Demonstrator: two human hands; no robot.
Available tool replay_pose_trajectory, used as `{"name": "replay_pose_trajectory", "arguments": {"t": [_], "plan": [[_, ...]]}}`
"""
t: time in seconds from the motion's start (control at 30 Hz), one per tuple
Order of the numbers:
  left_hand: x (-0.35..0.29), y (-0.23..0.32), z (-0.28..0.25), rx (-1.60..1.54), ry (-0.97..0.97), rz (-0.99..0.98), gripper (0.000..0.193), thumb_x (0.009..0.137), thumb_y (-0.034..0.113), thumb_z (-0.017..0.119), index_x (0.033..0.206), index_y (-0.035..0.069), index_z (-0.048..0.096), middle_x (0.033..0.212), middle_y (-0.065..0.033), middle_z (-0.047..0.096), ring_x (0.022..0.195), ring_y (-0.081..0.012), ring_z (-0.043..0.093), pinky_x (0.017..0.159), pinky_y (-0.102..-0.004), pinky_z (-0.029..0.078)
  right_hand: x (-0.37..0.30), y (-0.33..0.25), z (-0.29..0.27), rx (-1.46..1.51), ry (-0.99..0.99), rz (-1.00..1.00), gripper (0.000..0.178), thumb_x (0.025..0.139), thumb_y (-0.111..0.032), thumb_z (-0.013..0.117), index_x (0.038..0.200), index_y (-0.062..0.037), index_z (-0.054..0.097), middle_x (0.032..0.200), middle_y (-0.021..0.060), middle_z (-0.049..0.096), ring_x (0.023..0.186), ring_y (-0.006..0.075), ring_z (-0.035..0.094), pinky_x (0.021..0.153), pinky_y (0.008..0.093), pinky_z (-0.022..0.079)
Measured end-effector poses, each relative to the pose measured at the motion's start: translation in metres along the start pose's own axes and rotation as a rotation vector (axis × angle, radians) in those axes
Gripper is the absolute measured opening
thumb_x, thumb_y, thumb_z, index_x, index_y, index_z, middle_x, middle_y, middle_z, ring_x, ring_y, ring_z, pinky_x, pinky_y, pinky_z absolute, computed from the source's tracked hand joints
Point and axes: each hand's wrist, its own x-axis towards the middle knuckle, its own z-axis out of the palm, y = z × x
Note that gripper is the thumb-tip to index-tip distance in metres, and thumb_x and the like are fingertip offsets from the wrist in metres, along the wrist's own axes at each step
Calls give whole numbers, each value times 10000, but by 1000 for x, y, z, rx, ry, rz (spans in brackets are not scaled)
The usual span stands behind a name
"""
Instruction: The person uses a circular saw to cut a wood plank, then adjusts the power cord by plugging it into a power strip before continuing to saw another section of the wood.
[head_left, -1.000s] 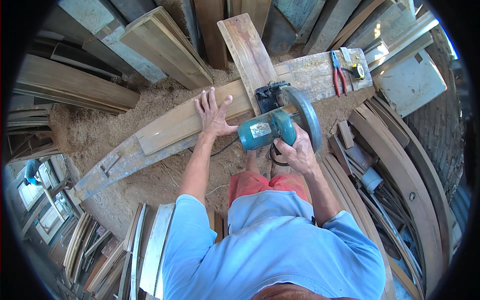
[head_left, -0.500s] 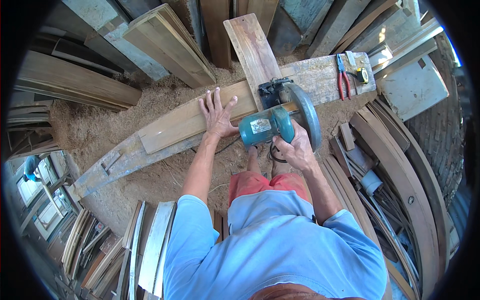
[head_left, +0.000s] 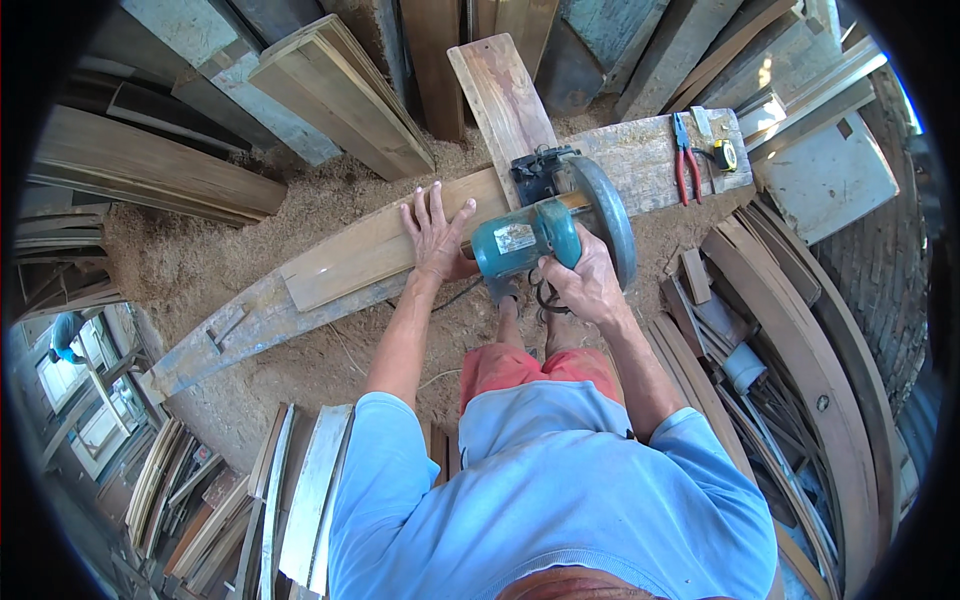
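Note:
My right hand is wrapped round the rear handle of a teal circular saw with a grey blade guard. The saw rests over a light wooden board, near the board's right end. A second, reddish wooden board lies crosswise, its near end against the saw's black base. Fingers spread, my left hand lies flat on the light board just left of the saw's motor. Both boards rest on a long, worn plank bench. The blade and the cut line are hidden beneath the saw.
Red-handled pliers and a yellow tape measure lie at the bench's right end. Stacked boards lean beyond the bench. Sawdust covers the floor. Curved timbers stand at the right. Another person is far left.
The saw and my right hand have shifted slightly left along the light board. My left hand stays pressed on the board.

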Motion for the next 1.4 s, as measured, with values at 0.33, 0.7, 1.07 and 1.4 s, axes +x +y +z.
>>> {"name": "replay_pose_trajectory", "arguments": {"t": [0.33, 0.7, 1.07, 1.4], "plan": [[2, 3, -5, 16, 10, -1, 1112, 478, 469, 954, 1461, 338, 450, 1614, -272, 161, 1510, -532, 32, 1162, -750, 32, 2, -5, -3, -102, 14, -21, 304, 830, -130, 670, 1081, 30, 609, 913, 154, 650, 894, 279, 647, 845, 407, 506], [0, 13, -23, -24, -87, -54, 1205, 436, 538, 937, 1500, 358, 401, 1648, -246, 131, 1522, -515, 48, 1185, -717, 34, -93, -15, -62, -41, 109, 131, 400, 822, -152, 682, 1167, 36, 607, 927, 102, 612, 853, 206, 595, 797, 359, 490], [2, 11, -18, -26, -54, -12, 1216, 437, 517, 950, 1504, 351, 389, 1652, -263, 109, 1529, -514, 18, 1187, -717, 13, -114, 36, -93, 38, 244, 213, 429, 839, -120, 693, 1231, 19, 590, 854, 24, 584, 685, 79, 535, 604, 260, 442], [2, 11, -17, -30, -66, -12, 1225, 441, 514, 965, 1494, 362, 359, 1649, -266, 98, 1525, -523, 1, 1186, -719, -1, -98, 20, -93, 55, 192, 200, 344, 818, -95, 680, 1125, 37, 602, 888, 72, 591, 807, 153, 575, 742, 331, 489]]}}
